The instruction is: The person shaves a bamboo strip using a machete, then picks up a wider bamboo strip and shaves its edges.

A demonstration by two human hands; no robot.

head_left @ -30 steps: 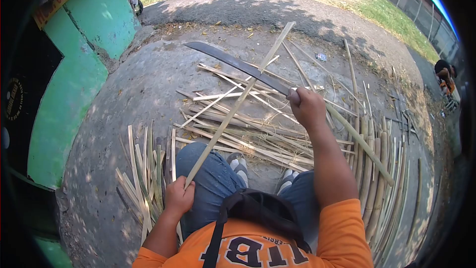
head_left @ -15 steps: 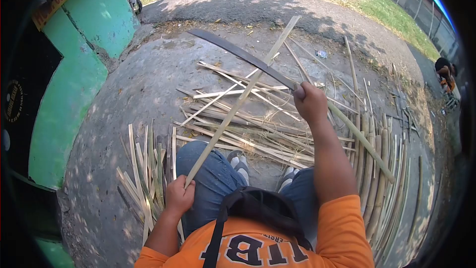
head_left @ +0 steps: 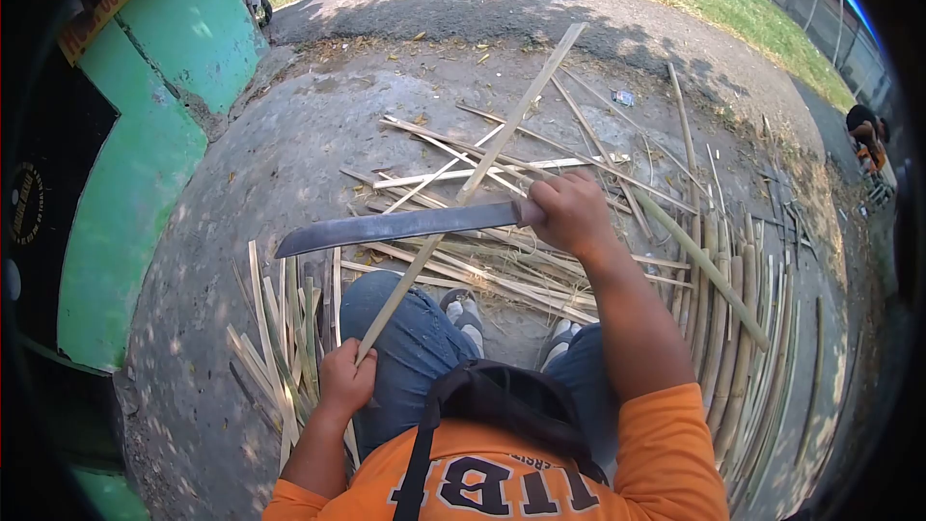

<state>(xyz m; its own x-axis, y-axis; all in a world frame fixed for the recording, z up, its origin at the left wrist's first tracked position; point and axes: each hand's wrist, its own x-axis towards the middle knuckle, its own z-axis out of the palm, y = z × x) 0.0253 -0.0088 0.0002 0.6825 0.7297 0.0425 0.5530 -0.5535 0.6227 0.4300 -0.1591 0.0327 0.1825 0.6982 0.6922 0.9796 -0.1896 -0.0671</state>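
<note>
A long pale bamboo strip (head_left: 505,140) is held tight by the left hand (head_left: 347,381), bottom centre. A long grey metal knife (head_left: 395,227), gripped by the right hand's (head_left: 569,215) closed fingers, is seen lying across it.

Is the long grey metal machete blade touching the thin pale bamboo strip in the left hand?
Cannot tell. In the head view the machete blade crosses over the bamboo strip, but no contact or gap shows.
</note>
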